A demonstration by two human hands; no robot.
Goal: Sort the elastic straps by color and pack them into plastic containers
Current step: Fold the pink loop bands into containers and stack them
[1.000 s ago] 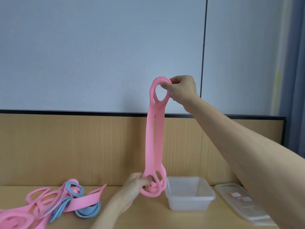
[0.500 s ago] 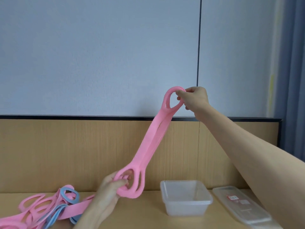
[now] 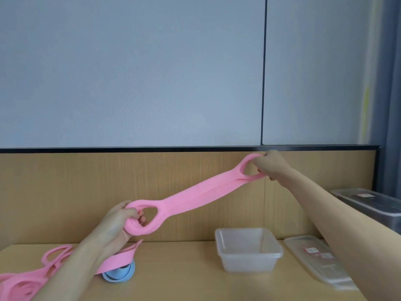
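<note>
Strap (image 3: 195,195), pink, taut mid-frame; left grip (image 3: 118,227), right grip (image 3: 271,165) clamped on its loops. Lid (image 3: 329,273) label (image 3: 310,250), lower right, unreadable.

strap (image 3: 195,196) held above table (image 3: 173,279) between left hand (image 3: 117,227), low-left, and right hand (image 3: 271,166), high-right; strap pile (image 3: 54,255) on table at left; open container (image 3: 249,255) centre-right; lid (image 3: 314,257) right of it; lidded container (image 3: 373,205) behind lid

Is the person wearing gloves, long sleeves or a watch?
No. The left hand and right hand are bare, with no gloves and no rings that show. The left forearm and right forearm are bare too: no sleeves, watch or bracelet in view.
</note>
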